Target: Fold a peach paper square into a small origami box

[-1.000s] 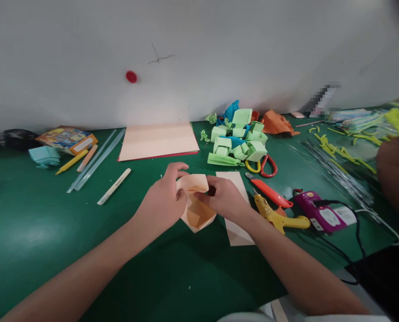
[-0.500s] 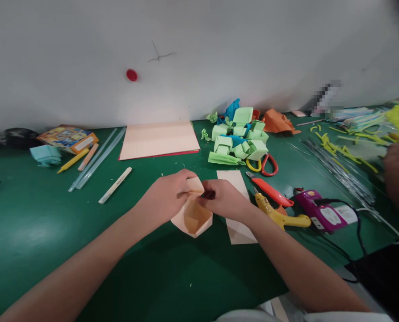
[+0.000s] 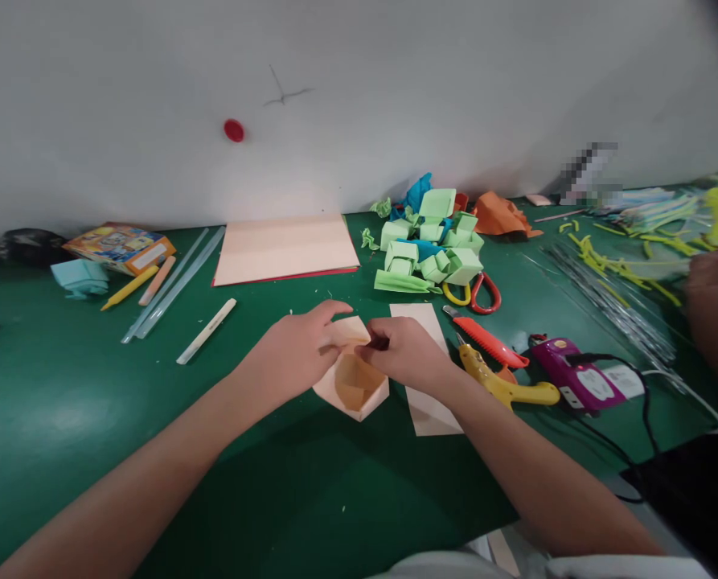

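Observation:
A folded peach paper box [image 3: 359,390], open toward me with a flap standing at its back, is held between both hands above the green table. My left hand [image 3: 301,350] grips the flap's left side, its index finger stretched along the top. With thumb and fingers bent, my right hand [image 3: 404,354] pinches the box's right back edge. Just under my right wrist lies a flat peach paper strip [image 3: 434,410]. Close by on the right are an orange cutter knife [image 3: 491,342] and a yellow glue gun [image 3: 506,390].
Peach sheets [image 3: 286,251] lie by the wall. Folded green paper pieces [image 3: 431,249] and scissors [image 3: 485,293] sit behind my right hand. A purple power block [image 3: 579,374] trails cables. Glue sticks [image 3: 174,285] lie left. Another person's hand [image 3: 717,310] is at far right.
The paper box has shifted slightly right and tilted a little in my hands. My left index finger has lifted off the flap and straightened; my right hand keeps its pinch.

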`<state>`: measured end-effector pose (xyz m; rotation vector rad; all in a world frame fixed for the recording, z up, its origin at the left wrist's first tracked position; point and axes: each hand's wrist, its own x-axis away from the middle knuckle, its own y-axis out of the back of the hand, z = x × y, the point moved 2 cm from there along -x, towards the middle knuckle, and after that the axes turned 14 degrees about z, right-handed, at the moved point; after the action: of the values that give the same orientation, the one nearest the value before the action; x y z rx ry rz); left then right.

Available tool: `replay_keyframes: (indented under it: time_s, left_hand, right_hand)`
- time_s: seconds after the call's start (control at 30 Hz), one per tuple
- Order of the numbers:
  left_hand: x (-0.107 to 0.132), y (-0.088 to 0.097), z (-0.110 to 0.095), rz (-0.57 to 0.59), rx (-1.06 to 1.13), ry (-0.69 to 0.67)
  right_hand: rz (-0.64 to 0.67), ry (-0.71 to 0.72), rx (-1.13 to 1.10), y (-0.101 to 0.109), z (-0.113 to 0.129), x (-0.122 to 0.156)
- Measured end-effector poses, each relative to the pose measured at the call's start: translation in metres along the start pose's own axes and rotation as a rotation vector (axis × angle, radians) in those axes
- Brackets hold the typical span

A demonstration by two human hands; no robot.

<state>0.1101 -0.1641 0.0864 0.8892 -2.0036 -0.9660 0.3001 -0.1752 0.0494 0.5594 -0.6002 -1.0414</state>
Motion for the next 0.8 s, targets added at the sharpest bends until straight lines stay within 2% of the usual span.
replay_keyframes:
  time_s: [0.1, 0.23, 0.37, 0.5, 0.57, 0.67, 0.8]
  left_hand:
    - [0.0, 0.008, 0.009, -0.034, 0.077, 0.039]
    - [-0.006, 0.012, 0.025, -0.036, 0.293, 0.052]
    - [-0.015, 0.003, 0.032, -0.099, 0.546, 0.007]
    - [-0.014, -0.01, 0.023, -0.184, 0.696, -0.06]
    - [-0.009, -0.014, 0.015, -0.239, 0.668, -0.066]
    - [0.001, -0.015, 0.001, -0.298, 0.486, -0.077]
    - [0.007, -0.016, -0.01, -0.249, 0.235, -0.161]
  right_hand:
    - [-0.098, -0.035, -0.002, 0.005, -0.003, -0.001]
    - [-0.183, -0.075, 0.002, 0.01, -0.007, -0.002]
    - [-0.236, -0.104, -0.003, 0.012, -0.011, -0.002]
    - [-0.272, -0.108, -0.016, 0.014, -0.014, -0.001]
    - [-0.282, -0.104, -0.018, 0.015, -0.014, -0.001]
    - [-0.279, -0.094, -0.023, 0.014, -0.014, -0.002]
    - [-0.236, -0.064, -0.023, 0.011, -0.013, -0.003]
